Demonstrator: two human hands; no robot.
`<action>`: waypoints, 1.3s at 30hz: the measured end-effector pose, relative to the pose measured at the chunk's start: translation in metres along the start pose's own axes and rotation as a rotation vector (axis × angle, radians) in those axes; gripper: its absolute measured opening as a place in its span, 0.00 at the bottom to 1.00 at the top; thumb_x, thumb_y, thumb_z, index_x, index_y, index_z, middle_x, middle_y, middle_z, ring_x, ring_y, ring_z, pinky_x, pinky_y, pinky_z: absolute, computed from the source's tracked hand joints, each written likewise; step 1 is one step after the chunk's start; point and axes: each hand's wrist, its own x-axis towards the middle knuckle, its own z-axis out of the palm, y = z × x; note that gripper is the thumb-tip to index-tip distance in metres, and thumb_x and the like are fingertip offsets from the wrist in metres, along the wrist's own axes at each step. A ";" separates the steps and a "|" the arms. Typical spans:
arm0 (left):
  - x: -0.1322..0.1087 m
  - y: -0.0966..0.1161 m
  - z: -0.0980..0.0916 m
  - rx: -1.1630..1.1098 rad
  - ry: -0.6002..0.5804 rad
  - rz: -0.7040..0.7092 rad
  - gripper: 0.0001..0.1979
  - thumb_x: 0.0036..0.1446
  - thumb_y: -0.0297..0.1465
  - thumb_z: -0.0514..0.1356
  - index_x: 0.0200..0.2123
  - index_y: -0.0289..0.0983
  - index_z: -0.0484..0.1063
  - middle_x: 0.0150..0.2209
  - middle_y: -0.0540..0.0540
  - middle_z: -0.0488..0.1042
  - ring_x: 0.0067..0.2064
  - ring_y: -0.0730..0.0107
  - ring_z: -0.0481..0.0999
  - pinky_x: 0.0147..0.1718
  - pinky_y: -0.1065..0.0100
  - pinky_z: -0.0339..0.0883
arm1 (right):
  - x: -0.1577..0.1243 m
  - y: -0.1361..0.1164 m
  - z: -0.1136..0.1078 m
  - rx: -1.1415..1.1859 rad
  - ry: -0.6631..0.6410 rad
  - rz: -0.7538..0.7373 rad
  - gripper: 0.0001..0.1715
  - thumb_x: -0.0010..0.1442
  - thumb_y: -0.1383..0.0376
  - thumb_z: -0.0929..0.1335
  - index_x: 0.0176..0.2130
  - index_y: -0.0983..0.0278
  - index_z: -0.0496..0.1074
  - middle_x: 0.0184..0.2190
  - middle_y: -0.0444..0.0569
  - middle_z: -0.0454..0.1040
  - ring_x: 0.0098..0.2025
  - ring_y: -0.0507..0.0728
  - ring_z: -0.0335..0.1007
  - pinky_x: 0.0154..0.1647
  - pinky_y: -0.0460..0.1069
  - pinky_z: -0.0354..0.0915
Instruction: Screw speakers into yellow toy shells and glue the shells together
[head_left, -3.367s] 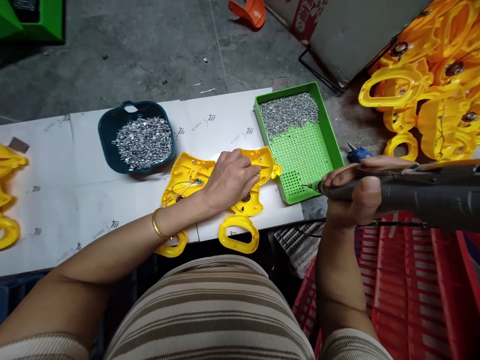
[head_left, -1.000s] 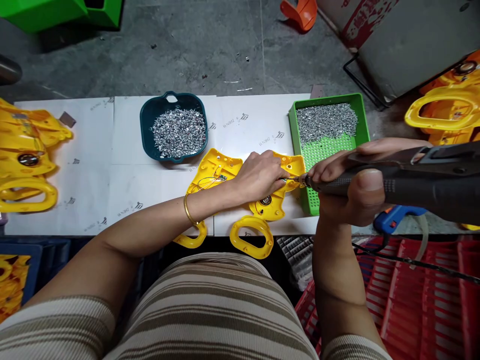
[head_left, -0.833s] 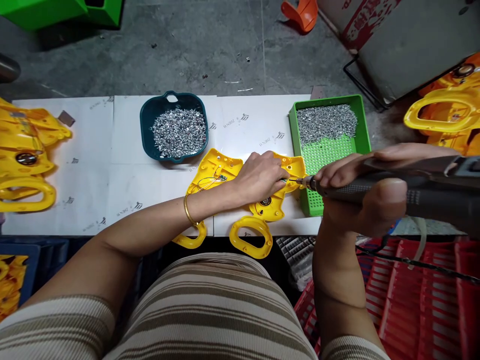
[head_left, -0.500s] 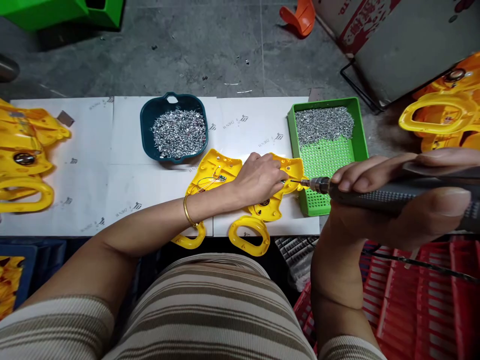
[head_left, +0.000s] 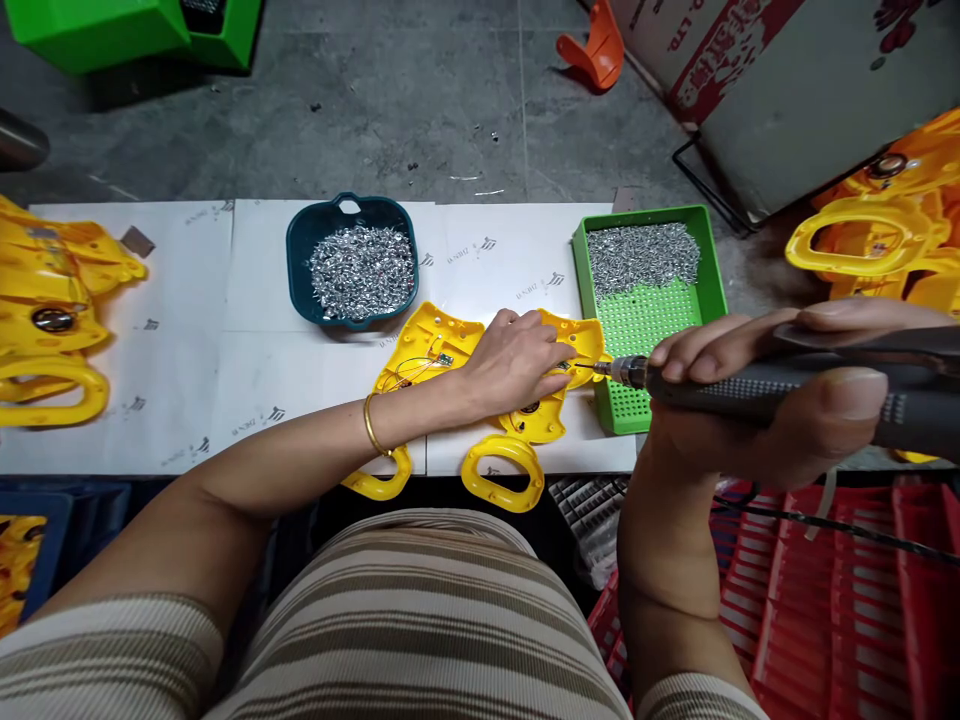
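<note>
A yellow plastic shell (head_left: 435, 345) with two loop handles lies at the near edge of the white table (head_left: 225, 400). My left hand (head_left: 517, 358) rests on top of it, fingers curled, pressing it down. My right hand (head_left: 739, 400) is wrapped round a dark grey electric screwdriver (head_left: 795, 388). The screwdriver's bit points left and its tip touches the shell's right side, just beside my left fingers. A small circuit board with thin wires shows inside the shell.
A green perforated tray (head_left: 660, 320) with screws heaped at its far end stands right of the shell. A dark teal bowl (head_left: 352, 262) full of screws sits behind it. More yellow shells lie far left (head_left: 52, 330) and far right (head_left: 870, 240). Red crates (head_left: 825, 600) stand below right.
The screwdriver tip moved from the green tray to the shell's right side. Over the last second my right hand has drawn back a little along the tool. My left hand stays on the shell.
</note>
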 end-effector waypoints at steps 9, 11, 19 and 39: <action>-0.013 -0.002 -0.008 -0.044 0.272 0.104 0.15 0.64 0.43 0.57 0.52 0.49 0.74 0.48 0.46 0.75 0.49 0.59 0.66 0.50 0.55 0.52 | 0.004 -0.018 0.004 -0.017 -0.009 0.068 0.08 0.58 0.58 0.67 0.35 0.56 0.75 0.16 0.38 0.62 0.14 0.49 0.58 0.13 0.47 0.61; -0.015 -0.004 -0.006 -0.088 0.275 0.138 0.13 0.66 0.43 0.55 0.48 0.52 0.76 0.48 0.48 0.75 0.50 0.60 0.66 0.52 0.54 0.51 | 0.005 -0.023 0.006 -0.042 -0.013 0.088 0.07 0.57 0.58 0.67 0.33 0.56 0.74 0.15 0.38 0.61 0.13 0.50 0.57 0.12 0.48 0.60; -0.017 -0.006 -0.003 -0.185 0.249 0.151 0.12 0.66 0.42 0.56 0.39 0.50 0.80 0.43 0.49 0.77 0.51 0.62 0.65 0.54 0.55 0.49 | 0.005 -0.023 0.003 -0.042 -0.070 0.116 0.07 0.55 0.55 0.68 0.31 0.55 0.72 0.14 0.37 0.61 0.12 0.50 0.55 0.10 0.48 0.59; -0.017 -0.006 0.002 -0.009 0.257 0.006 0.14 0.60 0.41 0.62 0.48 0.46 0.75 0.57 0.44 0.70 0.59 0.51 0.61 0.56 0.46 0.49 | 0.000 -0.025 -0.005 -0.054 0.001 0.143 0.12 0.56 0.53 0.70 0.31 0.58 0.74 0.15 0.37 0.62 0.15 0.49 0.59 0.15 0.47 0.63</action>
